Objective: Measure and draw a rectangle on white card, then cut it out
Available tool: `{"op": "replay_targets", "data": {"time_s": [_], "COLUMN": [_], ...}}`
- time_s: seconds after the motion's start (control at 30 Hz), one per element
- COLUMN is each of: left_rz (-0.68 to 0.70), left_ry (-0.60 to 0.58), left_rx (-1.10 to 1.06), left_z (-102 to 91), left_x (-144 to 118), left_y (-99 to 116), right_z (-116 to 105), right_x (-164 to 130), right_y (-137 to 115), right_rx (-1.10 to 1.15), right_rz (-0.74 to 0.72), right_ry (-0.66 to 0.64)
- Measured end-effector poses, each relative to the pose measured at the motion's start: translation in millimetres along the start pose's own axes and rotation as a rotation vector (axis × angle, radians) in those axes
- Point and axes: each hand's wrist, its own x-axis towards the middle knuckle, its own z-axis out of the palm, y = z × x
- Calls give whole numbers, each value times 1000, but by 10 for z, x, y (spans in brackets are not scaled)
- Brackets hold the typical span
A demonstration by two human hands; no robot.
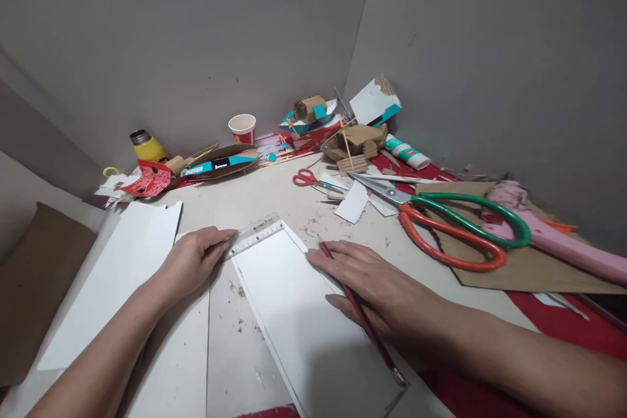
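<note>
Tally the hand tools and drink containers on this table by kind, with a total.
Scissors: 2, the large green-and-orange pair and the small red pair
Pencil: 1, under the right hand
Clear ruler: 1, held by the left hand
Paper cup: 1
Yellow flask: 1
Total: 6

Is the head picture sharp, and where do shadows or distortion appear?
Head view: mostly sharp and evenly lit; the right hand with the pencil casts a soft shadow on the white sheet; the wide lens bends the wall corner and stretches the forearms; the far clutter by the paper cup looks softer.
</note>
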Motion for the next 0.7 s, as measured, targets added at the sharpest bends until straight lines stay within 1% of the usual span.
{"op": "replay_targets", "data": {"time_s": [0.13,0.23,0.47,0.57,0.7], "left_rz": [-20,-61,-257,-317,-340], "left_ry": [12,36,250,290,316], "left_rx": [-24,-55,-54,-76,-126], "left_z": [-12,-48,-105,-101,-97], "left_x": [-7,-5,7,1,-14], "left_y": [17,22,-40,-35,2], "right_z": [-8,-15,-15,-35,-67], "right_x": [3,3,4,18,41], "right_y": [-9,-12,-12,-28,-59], "right_rx": [-6,-18,-11,-10,5], "right_rz": [-7,-6,4,19,53], "right_ry": [-1,-8,-52,-67,-94]}}
